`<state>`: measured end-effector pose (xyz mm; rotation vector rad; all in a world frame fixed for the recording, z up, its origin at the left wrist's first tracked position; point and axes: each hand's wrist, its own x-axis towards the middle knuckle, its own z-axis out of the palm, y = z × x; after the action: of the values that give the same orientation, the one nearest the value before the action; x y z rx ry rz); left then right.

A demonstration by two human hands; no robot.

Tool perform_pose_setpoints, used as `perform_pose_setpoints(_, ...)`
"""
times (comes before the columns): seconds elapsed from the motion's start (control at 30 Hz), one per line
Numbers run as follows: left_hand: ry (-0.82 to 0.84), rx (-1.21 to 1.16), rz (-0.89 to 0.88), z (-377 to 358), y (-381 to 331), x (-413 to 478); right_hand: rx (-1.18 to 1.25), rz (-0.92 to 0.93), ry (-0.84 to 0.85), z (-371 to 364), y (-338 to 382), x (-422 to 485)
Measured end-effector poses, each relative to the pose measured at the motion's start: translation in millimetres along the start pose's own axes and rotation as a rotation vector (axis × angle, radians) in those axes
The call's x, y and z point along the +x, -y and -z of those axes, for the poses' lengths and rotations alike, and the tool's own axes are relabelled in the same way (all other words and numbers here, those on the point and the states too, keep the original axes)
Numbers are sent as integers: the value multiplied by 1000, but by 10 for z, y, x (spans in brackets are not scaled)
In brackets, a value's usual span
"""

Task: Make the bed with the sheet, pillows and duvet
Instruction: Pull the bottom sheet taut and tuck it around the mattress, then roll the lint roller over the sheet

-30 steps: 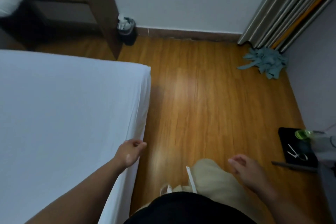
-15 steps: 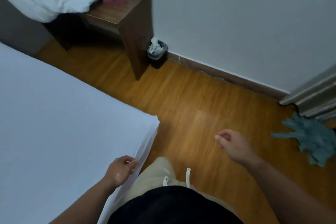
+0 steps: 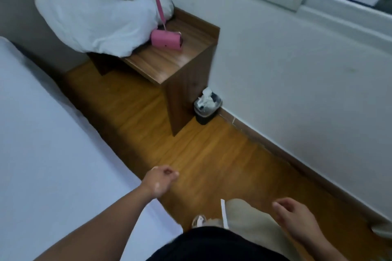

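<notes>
The bed [image 3: 46,154] fills the left side, covered by a smooth white sheet. A heap of white bedding [image 3: 95,17], duvet or pillows, lies piled on the wooden bedside table [image 3: 169,65] at the top. My left hand [image 3: 161,180] hovers just past the bed's right edge with its fingers curled in and nothing in it. My right hand [image 3: 294,218] hangs over my leg at the lower right, fingers loosely apart and empty.
A pink purse [image 3: 166,41] with a strap rests on the bedside table next to the bedding. A small black bin [image 3: 206,108] stuffed with tissues stands against the white wall. A strip of wooden floor [image 3: 212,161] runs between bed and wall.
My left hand has let go of the sheet's edge and lifted off the bed. The view has swung up and left toward the bedside table; my right hand has dropped lower.
</notes>
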<state>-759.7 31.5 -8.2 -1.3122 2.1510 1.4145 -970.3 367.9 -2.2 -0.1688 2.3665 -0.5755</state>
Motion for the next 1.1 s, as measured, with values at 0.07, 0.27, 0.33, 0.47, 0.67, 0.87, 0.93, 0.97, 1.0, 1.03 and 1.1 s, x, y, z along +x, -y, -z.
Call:
perform_pose_setpoints(0.07,-37,-16,-53,261,-353,380,-34,12,17,95,395,413)
perform_pose_setpoints(0.27,-100,-103,111,630,-511,1148,-107,161,119,223,1750,1735)
perform_pose_setpoints(0.33,-130,-137,243,721,-430,1251,-125,208,161,246,2220,2150)
perform_pose_setpoints(0.47,-222,-220,446,1052,-486,1491,-190,317,230,378,3196,2908)
perform_pose_setpoints(0.67,-412,-334,479,1703,-873,2180,-191,490,231,374,4981,3757)
perform_pose_setpoints(0.87,-488,-264,280,2458,-1362,3220,-230,732,208,141,6766,4100)
perform_pose_setpoints(0.93,-465,-232,214,2812,-1505,3605,-202,752,161,13,7309,4147)
perform_pose_setpoints(0.97,-443,-214,192,3004,-1575,3782,-170,742,137,-54,7546,4154)
perform_pose_setpoints(1.0,-420,-197,169,3189,-1645,3958,-134,729,114,-123,7762,4159)
perform_pose_setpoints(1.03,-402,-169,140,3360,-1707,4134,-104,725,90,-195,7947,4175)
perform_pose_setpoints(1.1,-373,-74,73,3667,-1826,4479,-51,726,40,-327,8245,4243)
